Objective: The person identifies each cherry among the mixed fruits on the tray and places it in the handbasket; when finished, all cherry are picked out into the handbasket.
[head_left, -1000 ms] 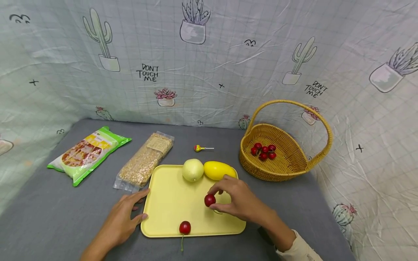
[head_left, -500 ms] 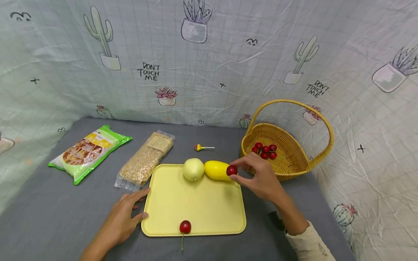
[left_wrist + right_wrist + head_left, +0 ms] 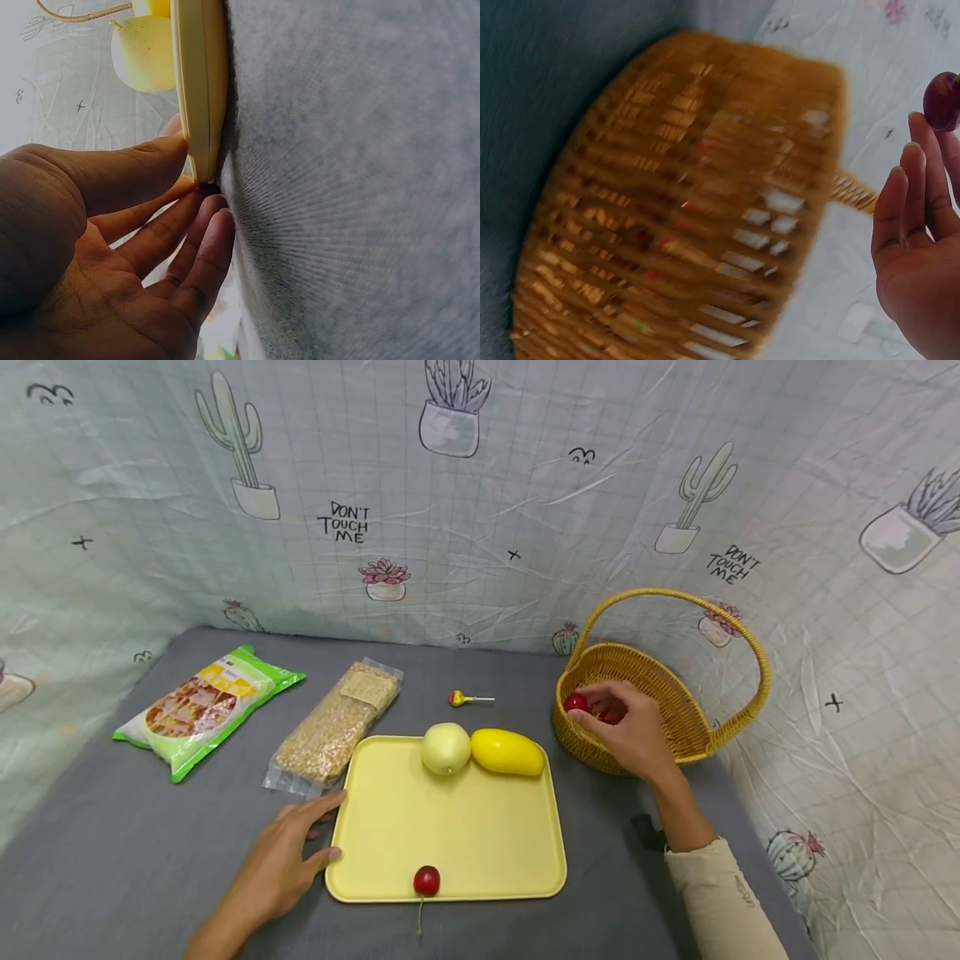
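My right hand (image 3: 633, 731) pinches a dark red cherry (image 3: 576, 702) between thumb and fingertips, over the near left rim of the wicker basket (image 3: 671, 681). Other cherries in the basket are mostly hidden behind that hand. In the right wrist view the held cherry (image 3: 942, 103) sits at the fingertips, beside the blurred basket wall (image 3: 705, 187). My left hand (image 3: 277, 864) touches the left edge of the yellow tray (image 3: 450, 827) with spread fingers and thumb. On the tray's front rim lies another cherry (image 3: 427, 881), its stem hanging toward me.
A pale green round fruit (image 3: 446, 749) and a yellow mango-like fruit (image 3: 507, 752) lie at the tray's back edge. Behind them is a lollipop (image 3: 459, 698). To the left lie a clear bag of grains (image 3: 330, 735) and a green-white snack packet (image 3: 202, 710). The basket handle (image 3: 753, 668) arches up.
My right hand has carried the cherry from above the tray, past the yellow fruit, rightward and away from me to the basket. The left hand has stayed at the tray edge.
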`<state>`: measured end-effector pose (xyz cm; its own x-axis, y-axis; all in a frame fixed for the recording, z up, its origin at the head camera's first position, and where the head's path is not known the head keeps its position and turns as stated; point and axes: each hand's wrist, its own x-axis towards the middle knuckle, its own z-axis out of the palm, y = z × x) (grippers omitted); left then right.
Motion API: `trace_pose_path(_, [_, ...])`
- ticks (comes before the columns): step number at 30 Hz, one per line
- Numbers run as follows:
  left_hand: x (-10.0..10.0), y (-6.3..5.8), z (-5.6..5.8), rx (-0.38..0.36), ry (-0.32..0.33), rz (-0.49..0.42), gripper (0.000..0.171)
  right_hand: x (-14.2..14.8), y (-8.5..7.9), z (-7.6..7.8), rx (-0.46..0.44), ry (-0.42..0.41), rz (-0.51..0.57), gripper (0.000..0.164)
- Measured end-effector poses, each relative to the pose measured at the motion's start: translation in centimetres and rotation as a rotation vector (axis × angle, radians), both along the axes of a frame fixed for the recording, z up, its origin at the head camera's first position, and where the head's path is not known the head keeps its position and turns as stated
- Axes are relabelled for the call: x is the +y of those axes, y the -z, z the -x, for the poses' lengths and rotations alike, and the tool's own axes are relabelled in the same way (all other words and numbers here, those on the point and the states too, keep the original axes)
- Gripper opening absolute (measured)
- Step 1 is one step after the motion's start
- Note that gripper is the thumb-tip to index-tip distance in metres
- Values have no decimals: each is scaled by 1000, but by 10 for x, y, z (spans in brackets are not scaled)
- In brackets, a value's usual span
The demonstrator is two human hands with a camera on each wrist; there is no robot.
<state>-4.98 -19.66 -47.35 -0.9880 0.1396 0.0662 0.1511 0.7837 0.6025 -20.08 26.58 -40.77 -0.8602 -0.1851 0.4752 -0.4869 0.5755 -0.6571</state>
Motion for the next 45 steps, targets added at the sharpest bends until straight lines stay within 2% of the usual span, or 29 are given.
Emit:
trace_pose_path(7, [1,0,-1,15,2,-5,74,27,9,19,-62,128,-31,27])
trace_pose_path(12, [1,1,-1,26,5,-15,74,47,16,29,-102,185,-83,31])
trace_pose_path(23, [0,1,-1,25,9,-3,75,78,29,37,-208,294,-188,33])
trace_pose_path(31, [-1,2,0,36,11,-6,75,78,27,37,-316,309,-275,31])
trace_pose_path(38, [-1,2,0,29,9,-9,76,77,27,38,-357,276,-289,27])
trace_pose_path(45, [0,2,0,21,9,-9,75,76,28,39,-398,245,-347,28])
